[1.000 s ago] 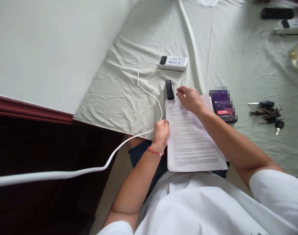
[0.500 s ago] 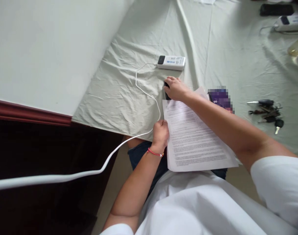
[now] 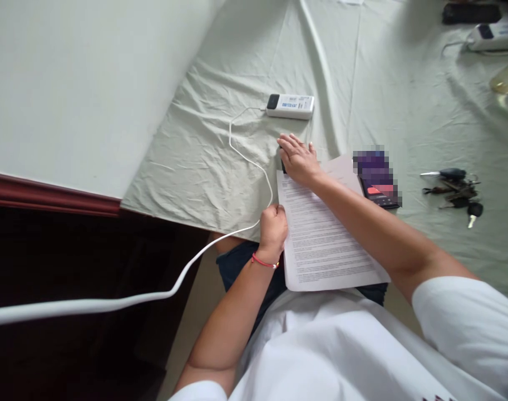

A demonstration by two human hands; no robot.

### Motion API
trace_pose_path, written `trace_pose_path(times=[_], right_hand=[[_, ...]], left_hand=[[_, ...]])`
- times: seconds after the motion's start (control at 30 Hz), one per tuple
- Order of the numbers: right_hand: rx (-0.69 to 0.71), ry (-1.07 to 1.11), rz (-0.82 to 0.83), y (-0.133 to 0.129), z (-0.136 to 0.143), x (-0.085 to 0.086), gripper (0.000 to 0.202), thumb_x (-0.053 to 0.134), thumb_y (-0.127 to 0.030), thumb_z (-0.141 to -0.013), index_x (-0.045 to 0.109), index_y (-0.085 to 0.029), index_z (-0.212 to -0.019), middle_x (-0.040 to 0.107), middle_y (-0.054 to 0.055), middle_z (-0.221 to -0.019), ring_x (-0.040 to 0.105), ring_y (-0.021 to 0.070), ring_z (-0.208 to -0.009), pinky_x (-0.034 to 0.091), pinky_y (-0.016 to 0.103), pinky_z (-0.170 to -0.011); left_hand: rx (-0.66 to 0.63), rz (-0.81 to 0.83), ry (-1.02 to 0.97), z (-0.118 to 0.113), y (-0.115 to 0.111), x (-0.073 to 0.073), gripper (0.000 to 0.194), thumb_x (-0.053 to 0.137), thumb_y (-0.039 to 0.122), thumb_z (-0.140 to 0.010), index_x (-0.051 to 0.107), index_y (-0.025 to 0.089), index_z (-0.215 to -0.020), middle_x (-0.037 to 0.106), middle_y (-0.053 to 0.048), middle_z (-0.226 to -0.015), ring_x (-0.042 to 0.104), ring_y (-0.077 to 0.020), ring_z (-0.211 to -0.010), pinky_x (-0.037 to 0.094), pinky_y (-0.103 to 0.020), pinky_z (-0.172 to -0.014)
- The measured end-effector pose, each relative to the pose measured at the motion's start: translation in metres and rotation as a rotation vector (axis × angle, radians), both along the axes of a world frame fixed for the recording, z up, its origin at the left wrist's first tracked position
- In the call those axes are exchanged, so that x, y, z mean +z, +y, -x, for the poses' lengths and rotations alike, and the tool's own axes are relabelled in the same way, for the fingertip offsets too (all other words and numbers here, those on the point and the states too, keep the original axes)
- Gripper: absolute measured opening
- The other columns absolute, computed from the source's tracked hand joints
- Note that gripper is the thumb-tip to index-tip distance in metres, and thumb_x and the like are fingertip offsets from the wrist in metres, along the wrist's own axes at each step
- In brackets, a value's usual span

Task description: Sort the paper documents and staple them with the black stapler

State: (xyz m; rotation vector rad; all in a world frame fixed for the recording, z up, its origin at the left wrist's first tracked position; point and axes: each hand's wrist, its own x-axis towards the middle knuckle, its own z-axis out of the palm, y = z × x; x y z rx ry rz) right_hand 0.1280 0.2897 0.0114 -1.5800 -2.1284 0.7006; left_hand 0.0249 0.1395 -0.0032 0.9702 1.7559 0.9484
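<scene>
A small stack of printed paper sheets (image 3: 333,239) lies at the table's front edge, its lower part over my lap. My left hand (image 3: 273,228), with a red string bracelet at the wrist, is closed on the left edge of the sheets. Over their top left corner lies my right hand (image 3: 299,159), fingers stretched out and fairly flat. Beneath its fingertips a black object (image 3: 282,166) shows only in part; it may be a stapler, but most of it is covered. My right forearm crosses above the printed text.
A white power bank (image 3: 290,106) with a white cable (image 3: 254,161) stands beyond my hands. Right of the sheets are a phone (image 3: 376,178) and a bunch of keys (image 3: 456,189). Another power bank (image 3: 493,38) and a black case (image 3: 470,13) sit at far right.
My right hand's curled fingers have straightened and flattened over the black object. The forearm has shifted left and down, showing more of the phone. My left hand keeps its hold.
</scene>
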Motion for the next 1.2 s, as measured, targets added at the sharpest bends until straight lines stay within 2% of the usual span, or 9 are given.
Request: trace_pose_path(times=[0.23,0.4,0.6,0.77,0.9,1.07,1.2], right_hand=[[-0.092,0.015,-0.012,-0.009,0.004,-0.003,0.049,0.033,-0.032,-0.110,0.050,-0.035,-0.156,0.039,-0.001,-0.172,0.027,0.0247,-0.163,0.007,0.070,-0.131],[-0.133,0.032,-0.032,-0.011,0.008,-0.008,0.049,0.033,-0.029,-0.110,0.050,-0.033,-0.156,0.039,0.001,-0.172,0.029,0.0249,-0.162,0.006,0.072,-0.130],[-0.137,0.059,-0.060,-0.009,0.010,-0.017,0.048,0.034,-0.029,-0.110,0.050,-0.032,-0.156,0.039,0.002,-0.172,0.030,0.0255,-0.162,0.004,0.074,-0.129],[-0.124,0.058,-0.057,-0.006,0.009,-0.023,0.048,0.033,-0.032,-0.110,0.048,-0.034,-0.156,0.037,0.002,-0.173,0.029,0.0266,-0.162,0.003,0.075,-0.128],[-0.111,0.067,-0.078,0.003,0.008,-0.030,0.048,0.031,-0.038,-0.111,0.049,-0.034,-0.155,0.039,0.002,-0.172,0.028,0.0273,-0.162,0.002,0.076,-0.128],[-0.111,0.094,-0.097,0.008,-0.003,-0.033,0.052,0.030,-0.050,-0.111,0.047,-0.032,-0.156,0.039,0.004,-0.172,0.026,0.0308,-0.163,0.009,0.076,-0.128],[-0.081,0.031,-0.238,-0.020,-0.021,-0.026,0.057,0.024,-0.051,-0.111,0.036,-0.029,-0.163,0.034,0.009,-0.173,0.027,0.0322,-0.162,0.019,0.070,-0.128]], left_hand=[[0.000,-0.013,0.027,0.000,-0.001,0.000,0.030,0.050,0.019,-0.092,0.052,0.019,-0.062,0.054,0.000,-0.063,0.047,-0.0136,-0.064,0.033,-0.027,-0.062],[0.018,0.004,0.005,0.000,0.001,-0.001,0.028,0.051,0.021,-0.091,0.053,0.019,-0.063,0.055,0.000,-0.064,0.048,-0.0142,-0.065,0.037,-0.027,-0.064],[0.008,-0.016,0.021,-0.001,0.000,-0.005,0.025,0.050,0.025,-0.094,0.059,0.018,-0.071,0.058,-0.001,-0.066,0.053,-0.0159,-0.069,0.042,-0.027,-0.068],[-0.020,-0.055,0.069,-0.002,-0.004,-0.008,0.022,0.051,0.030,-0.096,0.063,0.019,-0.082,0.065,-0.003,-0.075,0.056,-0.0172,-0.070,0.042,-0.028,-0.068],[-0.028,-0.064,0.101,-0.001,-0.006,-0.008,0.021,0.052,0.029,-0.096,0.064,0.019,-0.082,0.065,-0.004,-0.076,0.057,-0.0178,-0.071,0.041,-0.028,-0.068],[-0.002,-0.084,0.048,0.003,-0.013,-0.009,0.020,0.057,0.030,-0.096,0.066,0.019,-0.082,0.068,-0.004,-0.076,0.061,-0.0192,-0.074,0.045,-0.028,-0.071],[-0.002,-0.124,-0.028,0.009,-0.027,-0.009,0.020,0.060,0.036,-0.097,0.067,0.019,-0.088,0.070,-0.005,-0.079,0.064,-0.0197,-0.077,0.049,-0.028,-0.074]])
